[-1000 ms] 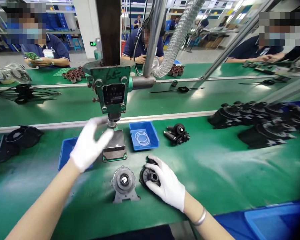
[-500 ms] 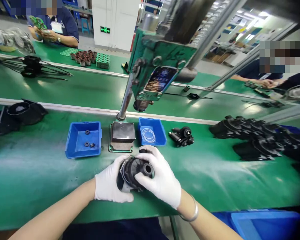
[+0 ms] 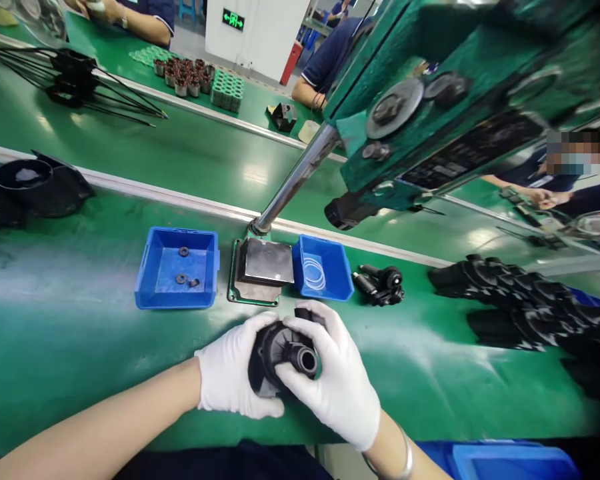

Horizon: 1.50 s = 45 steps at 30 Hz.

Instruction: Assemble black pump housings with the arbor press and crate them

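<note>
Sitting between left and right fingers (image 3: 307, 327), black housing (image 3: 280, 347), left contact unclear

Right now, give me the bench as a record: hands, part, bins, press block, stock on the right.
left hand: white-gloved, cupped around the left side of the black housing
right hand: white-gloved, fingers over its right side
part: black housing, spout's open end visible
left bin: blue, three small dark pieces visible
right bin: blue, thin white rings
press block: metal, between the bins
stock right: black fittings beside right bin; more black parts farther right
</note>
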Each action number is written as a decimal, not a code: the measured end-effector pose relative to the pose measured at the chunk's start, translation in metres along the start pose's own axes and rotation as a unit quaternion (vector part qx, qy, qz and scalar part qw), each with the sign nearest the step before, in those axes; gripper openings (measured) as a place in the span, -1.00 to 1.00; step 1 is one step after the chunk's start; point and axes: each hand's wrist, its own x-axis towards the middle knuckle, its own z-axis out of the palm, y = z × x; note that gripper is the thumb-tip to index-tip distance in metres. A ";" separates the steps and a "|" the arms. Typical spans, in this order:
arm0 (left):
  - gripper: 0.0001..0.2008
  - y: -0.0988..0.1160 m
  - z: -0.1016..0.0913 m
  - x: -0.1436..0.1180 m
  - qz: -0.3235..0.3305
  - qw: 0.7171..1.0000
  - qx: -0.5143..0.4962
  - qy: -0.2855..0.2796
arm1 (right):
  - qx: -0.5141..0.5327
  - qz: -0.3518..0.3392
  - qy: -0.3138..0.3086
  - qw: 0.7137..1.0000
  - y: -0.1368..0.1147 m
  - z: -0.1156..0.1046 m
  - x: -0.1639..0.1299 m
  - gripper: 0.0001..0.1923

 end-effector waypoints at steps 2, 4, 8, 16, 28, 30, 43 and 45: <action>0.01 -0.003 0.000 0.000 0.002 1.000 -0.002 0.004 | -0.002 0.005 -0.002 1.000 0.001 0.000 -0.001 -0.52; 0.05 -0.005 0.001 0.000 0.005 1.000 0.001 0.003 | -0.003 0.007 -0.005 1.000 0.001 -0.001 -0.001 -0.52; 0.05 -0.006 0.000 0.001 0.008 1.000 -0.001 -0.002 | -0.003 0.004 -0.010 1.000 0.001 -0.001 -0.001 -0.50; 0.07 -0.011 0.003 -0.002 0.029 1.000 0.004 0.008 | 0.023 -0.003 -0.016 1.000 0.003 0.008 -0.003 -0.49; -0.12 -0.017 0.014 0.000 0.215 0.965 0.134 0.070 | 0.143 0.024 0.043 0.988 0.002 0.030 -0.003 -0.55; -0.13 -0.015 0.016 -0.003 0.211 0.962 0.152 0.083 | 0.134 0.029 0.033 0.990 0.003 0.028 -0.003 -0.52; -0.25 0.070 -0.065 0.042 0.148 0.953 0.190 0.184 | 0.124 -0.122 0.387 0.905 -0.018 -0.247 0.151 -0.54; -0.24 0.066 -0.070 0.063 0.148 0.960 0.163 0.171 | 0.174 -0.150 0.364 0.903 -0.036 -0.280 0.200 -0.30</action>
